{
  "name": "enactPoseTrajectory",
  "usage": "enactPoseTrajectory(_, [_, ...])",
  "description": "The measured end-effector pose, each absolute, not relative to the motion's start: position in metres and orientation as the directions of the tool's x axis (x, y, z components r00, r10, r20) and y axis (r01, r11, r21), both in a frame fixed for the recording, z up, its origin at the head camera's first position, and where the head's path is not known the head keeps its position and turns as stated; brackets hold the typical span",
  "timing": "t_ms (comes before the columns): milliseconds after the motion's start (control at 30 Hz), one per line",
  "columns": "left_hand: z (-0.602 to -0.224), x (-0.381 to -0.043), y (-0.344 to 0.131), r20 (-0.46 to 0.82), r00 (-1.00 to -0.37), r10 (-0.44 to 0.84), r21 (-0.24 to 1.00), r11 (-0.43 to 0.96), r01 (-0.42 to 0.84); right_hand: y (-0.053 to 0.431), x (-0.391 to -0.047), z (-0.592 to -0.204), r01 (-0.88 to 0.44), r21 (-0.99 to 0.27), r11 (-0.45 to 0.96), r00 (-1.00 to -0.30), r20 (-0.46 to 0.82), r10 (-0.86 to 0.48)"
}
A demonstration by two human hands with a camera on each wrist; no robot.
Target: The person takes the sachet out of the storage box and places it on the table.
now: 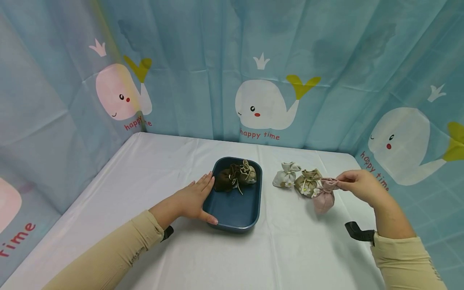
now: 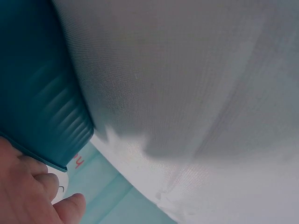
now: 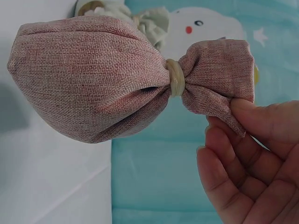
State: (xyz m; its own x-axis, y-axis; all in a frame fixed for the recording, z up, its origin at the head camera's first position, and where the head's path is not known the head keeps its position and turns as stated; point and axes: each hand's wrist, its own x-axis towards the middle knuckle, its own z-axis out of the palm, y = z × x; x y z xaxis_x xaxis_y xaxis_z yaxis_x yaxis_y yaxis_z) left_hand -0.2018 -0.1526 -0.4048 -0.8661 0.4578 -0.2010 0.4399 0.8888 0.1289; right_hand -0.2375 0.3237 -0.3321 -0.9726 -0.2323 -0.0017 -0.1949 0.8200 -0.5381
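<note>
Between thumb and fingers, my right hand (image 1: 362,186) pinches the gathered top of a pink cloth pouch (image 1: 324,197). In the right wrist view the pouch (image 3: 93,79) fills much of the picture, tied at the neck with a pale cord. My left hand (image 1: 193,198) lies along the left rim of a dark blue tray (image 1: 235,213), fingers straight and thumb at the near edge. Inside the tray, toward its far end, sit a dark brown pouch (image 1: 223,180) and a tan pouch (image 1: 248,174). The left wrist view shows the tray's ribbed side (image 2: 60,102).
A pale grey pouch (image 1: 285,176) and an olive pouch (image 1: 306,183) with white flowers stand right of the tray, close beside the pink one. White cloth (image 1: 166,161) covers the table. A blue curtain (image 1: 188,80) with whale prints hangs behind and at both sides.
</note>
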Motion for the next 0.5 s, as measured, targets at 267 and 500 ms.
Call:
enactPoseTrajectory(267, [-0.406, -0.202, -0.153, -0.201, -0.866, 0.457, 0.124, 0.889, 0.440, 0.331, -0.243, -0.339, -0.167, -0.521, 0.837, -0.978, -0.019, -0.207])
enactPoseTrajectory(500, [-0.405, -0.202, -0.153, -0.206, -0.866, 0.455, 0.129, 0.890, 0.437, 0.336, -0.245, -0.345, -0.138, -0.517, 0.845, -0.983, -0.034, -0.182])
